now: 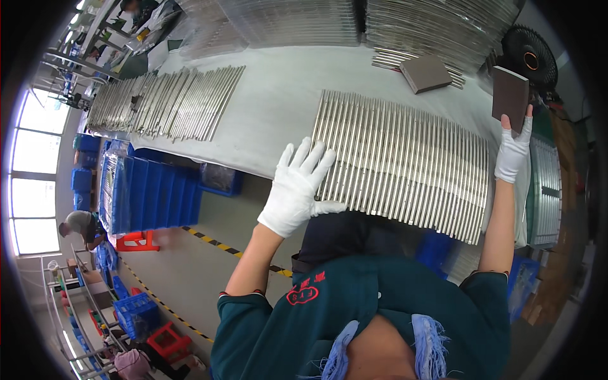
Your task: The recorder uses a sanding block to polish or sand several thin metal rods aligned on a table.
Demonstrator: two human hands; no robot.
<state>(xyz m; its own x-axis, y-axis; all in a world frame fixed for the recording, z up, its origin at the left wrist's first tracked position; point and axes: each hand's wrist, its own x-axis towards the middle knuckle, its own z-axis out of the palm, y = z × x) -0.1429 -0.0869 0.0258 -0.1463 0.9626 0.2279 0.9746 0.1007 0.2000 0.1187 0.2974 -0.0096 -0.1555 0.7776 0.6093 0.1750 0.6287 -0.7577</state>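
A row of slim silvery metal rods lies side by side on the pale-covered table in front of me. My left hand, in a white glove, rests with fingers spread at the row's left end, touching the outermost rods. Beyond the right end, my right hand is closed on a flat brown rectangular block, held up on edge. Its thumb and a fingertip stick out bare from the white glove. A second brown block lies at the back right, partly on more rods.
Another rod row covers the table's left part. Tall stacks of wrapped rods line the back. A black fan stands at the far right. Blue crates sit on the floor at left, where another person bends over.
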